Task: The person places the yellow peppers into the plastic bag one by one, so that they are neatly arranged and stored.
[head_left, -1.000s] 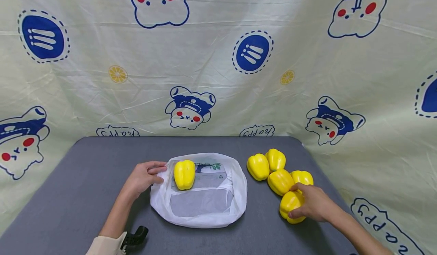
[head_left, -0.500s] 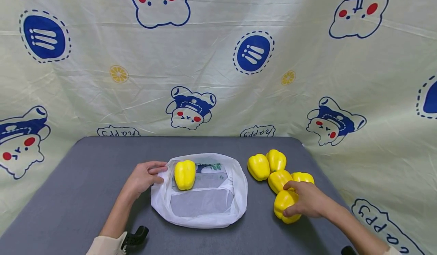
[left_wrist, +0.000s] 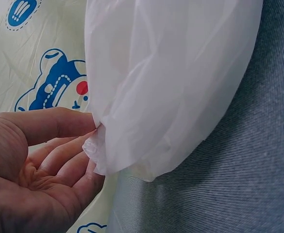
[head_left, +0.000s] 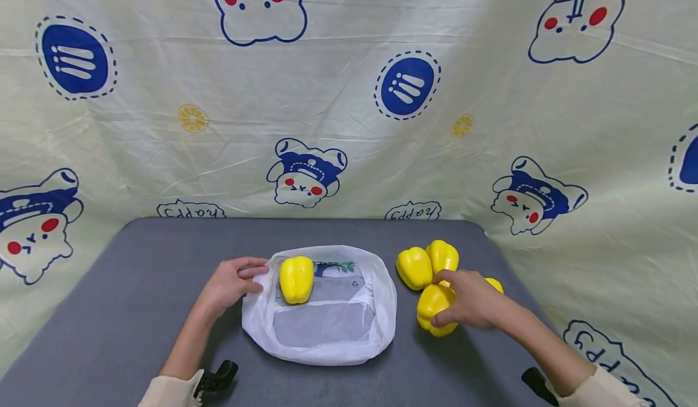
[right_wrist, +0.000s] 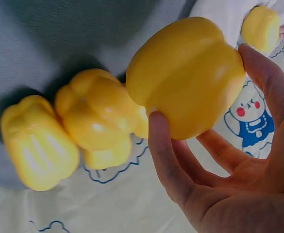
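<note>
My right hand [head_left: 470, 298] grips a yellow bell pepper [head_left: 434, 310] between thumb and fingers, to the right of the white plastic bag. In the right wrist view this held pepper [right_wrist: 190, 77] is off the table, in front of the others. With thumb and fingers my left hand [head_left: 231, 284] pinches the left rim of the plastic bag [head_left: 316, 355]; the left wrist view shows the thin bag wall [left_wrist: 171, 87] hanging from that pinch. The bag stands with its mouth wide, and one yellow bell pepper [head_left: 297, 280] lies inside at its left.
Several other yellow bell peppers [head_left: 414, 268] lie on the grey table [head_left: 180, 243] at the right, some partly hidden behind my right hand. A patterned curtain [head_left: 349, 92] hangs behind the table and at its sides.
My right hand has lifted its pepper from the pile's near side and carried it left, towards the bag. The left hand and the bag have stayed where they were.
</note>
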{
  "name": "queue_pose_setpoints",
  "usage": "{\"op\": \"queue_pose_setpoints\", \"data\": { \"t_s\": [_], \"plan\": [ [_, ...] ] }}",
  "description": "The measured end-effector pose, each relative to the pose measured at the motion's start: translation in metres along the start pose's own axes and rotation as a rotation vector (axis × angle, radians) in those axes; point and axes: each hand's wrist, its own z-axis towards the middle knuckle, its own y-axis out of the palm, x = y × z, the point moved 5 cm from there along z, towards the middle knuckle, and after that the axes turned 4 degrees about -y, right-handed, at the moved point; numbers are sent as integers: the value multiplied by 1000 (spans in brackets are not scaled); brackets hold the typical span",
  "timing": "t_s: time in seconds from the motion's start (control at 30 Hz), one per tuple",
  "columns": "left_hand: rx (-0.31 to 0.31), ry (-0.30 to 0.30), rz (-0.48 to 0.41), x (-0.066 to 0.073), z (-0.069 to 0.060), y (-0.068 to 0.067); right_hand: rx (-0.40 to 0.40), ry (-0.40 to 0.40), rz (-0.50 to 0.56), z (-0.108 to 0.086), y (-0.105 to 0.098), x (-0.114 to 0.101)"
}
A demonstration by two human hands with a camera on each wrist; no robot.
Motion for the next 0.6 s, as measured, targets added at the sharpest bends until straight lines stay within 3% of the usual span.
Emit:
{"op": "queue_pose_setpoints", "data": {
  "t_s": [0.17,0.6],
  "plan": [
    [7,-4,-1,-1,1,0,57,-47,-20,10,-7,-17],
    [6,-17,-12,-2,2,-1,114,-153,-1,36,-22,-50]
  ]
}}
